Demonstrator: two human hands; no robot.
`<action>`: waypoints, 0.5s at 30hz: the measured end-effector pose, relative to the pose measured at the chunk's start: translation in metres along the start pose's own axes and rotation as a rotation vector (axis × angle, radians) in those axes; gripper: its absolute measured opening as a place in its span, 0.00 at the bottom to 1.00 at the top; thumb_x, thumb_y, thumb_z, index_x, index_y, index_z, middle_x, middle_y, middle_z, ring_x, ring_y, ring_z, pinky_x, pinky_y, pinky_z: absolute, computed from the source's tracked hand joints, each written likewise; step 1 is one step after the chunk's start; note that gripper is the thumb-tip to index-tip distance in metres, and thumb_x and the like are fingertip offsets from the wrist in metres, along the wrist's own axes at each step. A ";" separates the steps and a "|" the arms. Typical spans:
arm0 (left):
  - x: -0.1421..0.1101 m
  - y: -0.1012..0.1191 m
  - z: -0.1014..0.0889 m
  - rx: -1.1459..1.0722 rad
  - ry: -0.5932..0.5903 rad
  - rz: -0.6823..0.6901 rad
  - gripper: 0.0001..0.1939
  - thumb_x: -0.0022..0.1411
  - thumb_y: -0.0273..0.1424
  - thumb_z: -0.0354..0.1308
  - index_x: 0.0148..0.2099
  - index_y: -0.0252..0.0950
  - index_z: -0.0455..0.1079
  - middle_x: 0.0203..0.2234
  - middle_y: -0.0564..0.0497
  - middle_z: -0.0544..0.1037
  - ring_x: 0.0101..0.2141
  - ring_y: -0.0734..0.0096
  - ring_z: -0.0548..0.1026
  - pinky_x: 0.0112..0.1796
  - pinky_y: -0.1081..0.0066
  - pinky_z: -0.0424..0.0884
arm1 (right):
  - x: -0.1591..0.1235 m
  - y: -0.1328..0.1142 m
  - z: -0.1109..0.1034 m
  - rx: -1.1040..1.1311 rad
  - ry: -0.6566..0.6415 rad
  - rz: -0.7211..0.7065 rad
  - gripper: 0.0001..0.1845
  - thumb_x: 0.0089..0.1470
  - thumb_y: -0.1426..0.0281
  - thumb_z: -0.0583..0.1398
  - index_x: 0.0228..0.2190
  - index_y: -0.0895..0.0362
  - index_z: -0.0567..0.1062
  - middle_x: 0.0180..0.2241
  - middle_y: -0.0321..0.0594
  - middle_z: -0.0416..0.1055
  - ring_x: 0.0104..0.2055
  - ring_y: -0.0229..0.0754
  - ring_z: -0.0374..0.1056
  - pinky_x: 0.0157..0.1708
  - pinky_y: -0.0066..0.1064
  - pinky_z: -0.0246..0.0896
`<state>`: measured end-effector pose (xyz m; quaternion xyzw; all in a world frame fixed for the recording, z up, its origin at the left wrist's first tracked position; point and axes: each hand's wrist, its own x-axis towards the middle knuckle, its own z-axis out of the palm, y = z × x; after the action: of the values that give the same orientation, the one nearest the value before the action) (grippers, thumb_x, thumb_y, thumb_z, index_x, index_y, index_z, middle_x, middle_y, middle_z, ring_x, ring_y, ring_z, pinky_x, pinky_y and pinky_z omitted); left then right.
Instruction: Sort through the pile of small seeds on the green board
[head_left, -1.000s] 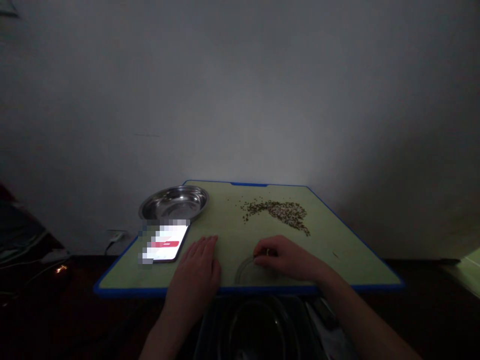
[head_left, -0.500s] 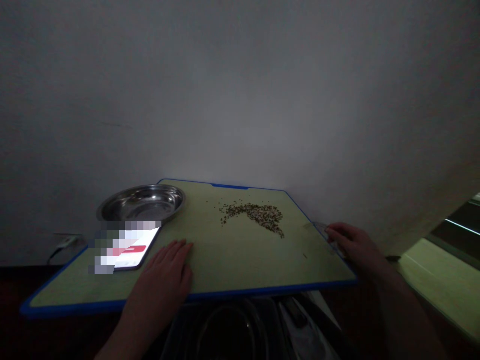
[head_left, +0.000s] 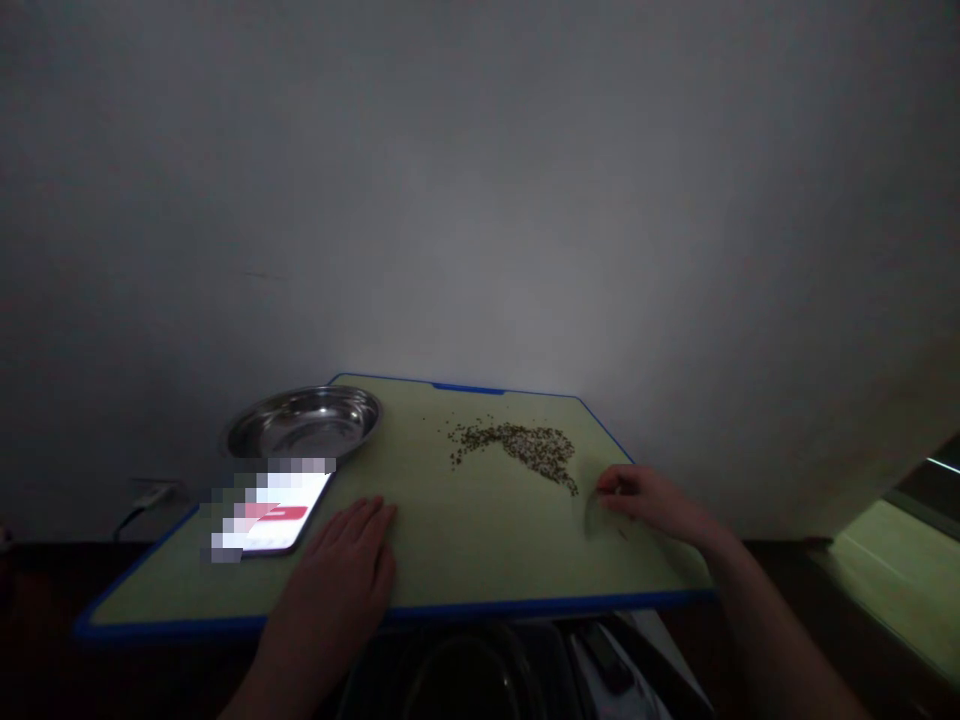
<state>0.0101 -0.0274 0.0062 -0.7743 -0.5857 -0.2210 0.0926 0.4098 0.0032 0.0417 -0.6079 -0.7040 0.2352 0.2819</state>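
My left hand (head_left: 346, 560) lies flat on the near left part of the yellow-green board (head_left: 480, 550), fingers stretched out, beside a lit phone (head_left: 281, 515). Over the right part of the board, my right hand (head_left: 649, 500) is closed in a pinch on a thin see-through piece (head_left: 589, 515), faint and blurred, so its exact kind cannot be made out. Just left of it spreads a loose patch of small brown and pale seeds (head_left: 536, 450). A few stray seeds lie around the patch.
A shiny steel basin (head_left: 307, 425) stands at the back left, behind the phone. The board has a blue rim (head_left: 480, 608) and stands close to a grey wall (head_left: 480, 200). Dark items lie below its front edge. A plug with a cable (head_left: 154, 495) is at the left.
My right hand has moved left from the board's right edge to near the seeds, bringing the see-through piece along. My left hand stays on the board. The whole view has shifted slightly.
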 end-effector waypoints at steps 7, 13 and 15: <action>-0.001 -0.003 0.005 -0.010 0.026 0.020 0.23 0.60 0.31 0.43 0.53 0.35 0.70 0.52 0.42 0.75 0.53 0.56 0.72 0.53 0.53 0.69 | 0.065 -0.012 0.034 -0.056 0.089 -0.015 0.13 0.44 0.64 0.62 0.29 0.61 0.76 0.26 0.38 0.73 0.29 0.39 0.65 0.30 0.30 0.59; -0.001 -0.006 0.007 0.006 -0.007 0.035 0.24 0.60 0.31 0.42 0.54 0.34 0.70 0.52 0.41 0.75 0.53 0.54 0.72 0.52 0.51 0.68 | 0.111 -0.033 0.058 -0.078 0.178 -0.048 0.10 0.44 0.67 0.63 0.28 0.62 0.76 0.27 0.40 0.74 0.29 0.38 0.65 0.30 0.28 0.58; -0.002 -0.008 0.008 0.000 0.002 0.045 0.24 0.60 0.31 0.43 0.54 0.34 0.70 0.52 0.41 0.74 0.53 0.54 0.72 0.52 0.51 0.69 | 0.121 -0.039 0.059 -0.074 0.187 -0.052 0.09 0.44 0.67 0.63 0.27 0.61 0.75 0.25 0.39 0.73 0.27 0.37 0.65 0.27 0.27 0.57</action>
<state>0.0041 -0.0238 -0.0027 -0.7870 -0.5682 -0.2195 0.0982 0.3290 0.1180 0.0384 -0.6188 -0.6984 0.1437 0.3296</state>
